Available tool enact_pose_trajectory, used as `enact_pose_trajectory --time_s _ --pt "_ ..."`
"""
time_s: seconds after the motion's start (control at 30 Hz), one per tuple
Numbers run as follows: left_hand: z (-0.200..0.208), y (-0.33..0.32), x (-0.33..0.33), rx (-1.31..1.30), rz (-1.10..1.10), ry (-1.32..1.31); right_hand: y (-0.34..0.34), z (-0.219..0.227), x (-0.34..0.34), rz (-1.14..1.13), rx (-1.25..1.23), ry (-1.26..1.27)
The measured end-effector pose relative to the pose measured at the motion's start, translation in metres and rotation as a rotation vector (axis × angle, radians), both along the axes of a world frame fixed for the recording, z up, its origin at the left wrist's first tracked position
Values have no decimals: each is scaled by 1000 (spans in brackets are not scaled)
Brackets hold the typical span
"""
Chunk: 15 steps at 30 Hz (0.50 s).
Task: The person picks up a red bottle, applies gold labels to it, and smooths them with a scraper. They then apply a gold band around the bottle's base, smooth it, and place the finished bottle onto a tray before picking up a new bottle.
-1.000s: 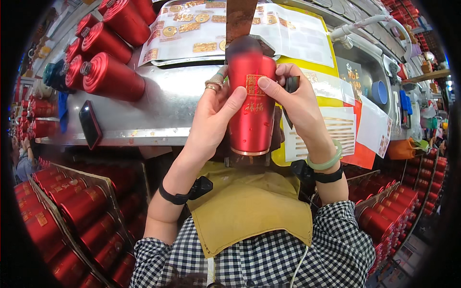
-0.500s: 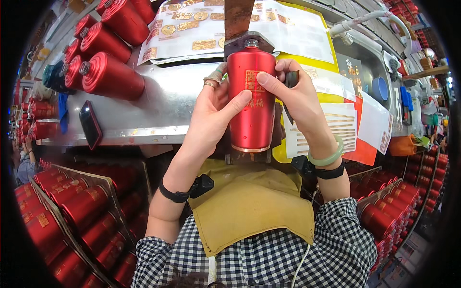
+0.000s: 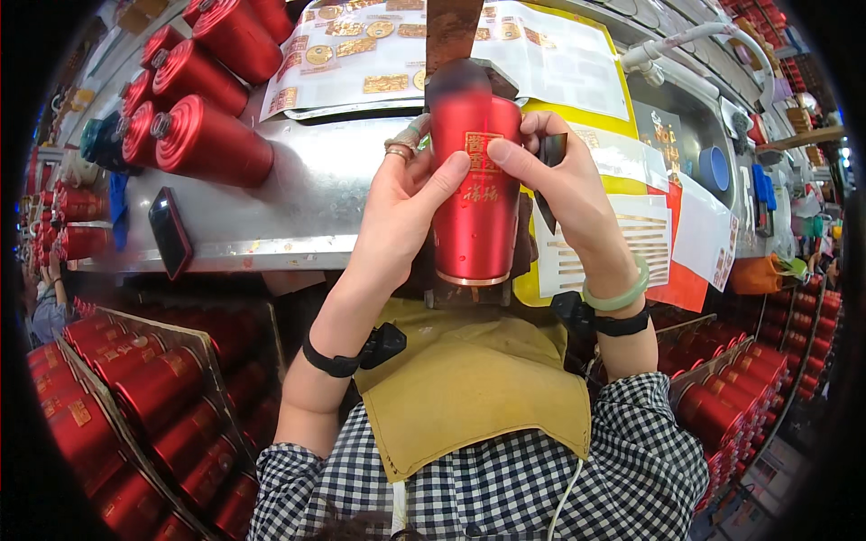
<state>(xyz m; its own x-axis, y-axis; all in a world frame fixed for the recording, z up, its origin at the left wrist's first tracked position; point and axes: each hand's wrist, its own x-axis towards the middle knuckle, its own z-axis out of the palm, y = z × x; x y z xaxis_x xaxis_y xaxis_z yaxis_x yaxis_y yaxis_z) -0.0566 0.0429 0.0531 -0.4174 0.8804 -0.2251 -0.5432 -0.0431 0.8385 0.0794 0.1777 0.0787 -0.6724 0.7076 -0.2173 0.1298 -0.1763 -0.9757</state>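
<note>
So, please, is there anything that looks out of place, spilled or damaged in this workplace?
Nothing looks plainly damaged. The dark phone lies slanted at the front edge of the metal table, a risky-looking spot. Small drop-like spots also dot the held red bottle, though whether they are liquid is unclear.

A dark blur is obscuring the neck of the red bottle (image 3: pixel 476 234). The bottle is concealing part of the left hand (image 3: pixel 404 203). The right hand (image 3: pixel 566 187) is covering the middle of the dark flat tool (image 3: pixel 556 150). The lower frame edge is cropping the checked shirt (image 3: pixel 631 451).
</note>
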Motion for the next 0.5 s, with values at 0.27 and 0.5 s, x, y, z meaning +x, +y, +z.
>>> enact_pose_trajectory --time_s 0.27,0.5 --pt "-2 0 0 18 4 3 2 -6 2 10 32 -39" --pt "-6 11 -8 27 25 81 -8 -13 16 69 124 -45"
